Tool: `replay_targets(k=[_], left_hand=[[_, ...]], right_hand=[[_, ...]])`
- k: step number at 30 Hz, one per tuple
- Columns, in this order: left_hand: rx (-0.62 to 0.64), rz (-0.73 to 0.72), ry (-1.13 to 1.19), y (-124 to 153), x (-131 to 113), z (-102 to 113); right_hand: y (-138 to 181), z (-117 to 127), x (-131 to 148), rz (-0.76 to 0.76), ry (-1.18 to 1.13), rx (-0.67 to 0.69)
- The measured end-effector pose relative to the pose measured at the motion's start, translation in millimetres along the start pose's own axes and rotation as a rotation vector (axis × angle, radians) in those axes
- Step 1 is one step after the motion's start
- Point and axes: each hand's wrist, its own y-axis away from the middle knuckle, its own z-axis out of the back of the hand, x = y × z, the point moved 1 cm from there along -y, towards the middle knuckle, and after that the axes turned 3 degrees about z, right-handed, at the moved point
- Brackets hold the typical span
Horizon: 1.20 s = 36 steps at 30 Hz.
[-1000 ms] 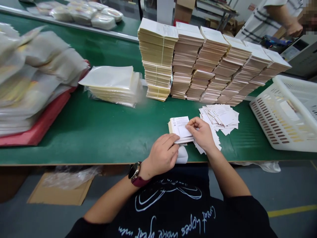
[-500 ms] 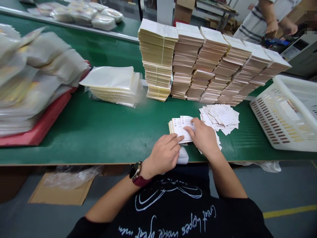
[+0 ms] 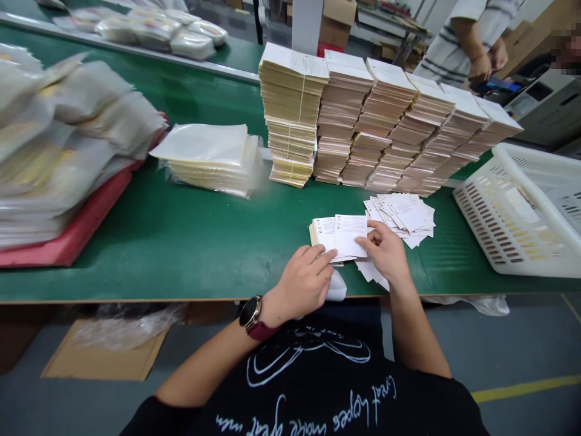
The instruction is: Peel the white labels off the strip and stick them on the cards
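The left hand (image 3: 303, 283) lies on a small stack of leaflets (image 3: 323, 235), fingers (image 3: 323, 257) together and flat against its near edge (apparently to keep it from sliding on the green worktop (image 3: 190, 260)). The right hand (image 3: 385, 251) has its fingers (image 3: 373, 233) narrowly curled, holding the edge of the top leaflet (image 3: 350, 236). A loose pile of leaflets (image 3: 402, 213) lies just beside, within easy reach.

Right hand (image 3: 385, 251) pinching a white leaflet (image 3: 350, 236) at its edge; left hand (image 3: 302, 283) lying across a small stack of leaflets (image 3: 323, 237) just beside it. Loose leaflets (image 3: 402, 215) nearby on the green counter (image 3: 181, 242), tall paper stacks (image 3: 349, 121) beyond, white plastic basket (image 3: 508, 224) to the right.
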Motion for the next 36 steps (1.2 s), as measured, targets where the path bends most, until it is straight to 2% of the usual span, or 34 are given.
replay_targets(k=[3,7,10,13,20,25,27,32,36], left_hand=[[0.000,0.001,0.017,0.1,0.9,-0.1],[-0.001,-0.003,0.014,-0.5,1.3,-0.2],[-0.006,-0.007,0.018,-0.3,1.3,-0.3],[-0.049,-0.006,0.059,1.1,2.1,0.4],[-0.230,0.078,0.218,2.2,4.8,7.6],[-0.224,0.116,0.247,2.1,5.9,10.1],[-0.218,0.131,0.258,2.3,6.6,9.7],[-0.215,0.123,0.268,1.0,6.4,9.1],[-0.206,0.102,0.285,0.6,4.4,10.4]], right_hand=[[1.1,-9.0,-9.0,0.034,-0.255,-0.022],[0.9,-17.9,-8.2,0.059,-0.368,-0.033],[2.4,-19.3,-4.1,0.072,-0.337,-0.051],[5.2,-13.4,-5.5,0.094,-0.302,-0.126],[14.5,27.8,-40.8,0.068,-0.321,-0.309],[21.1,42.4,-59.6,0.022,-0.072,-0.296],[23.0,41.7,-61.9,0.012,-0.062,-0.294],[25.4,38.7,-54.0,-0.038,-0.438,-0.303],[21.3,33.4,-30.7,-0.041,-0.635,-0.302]])
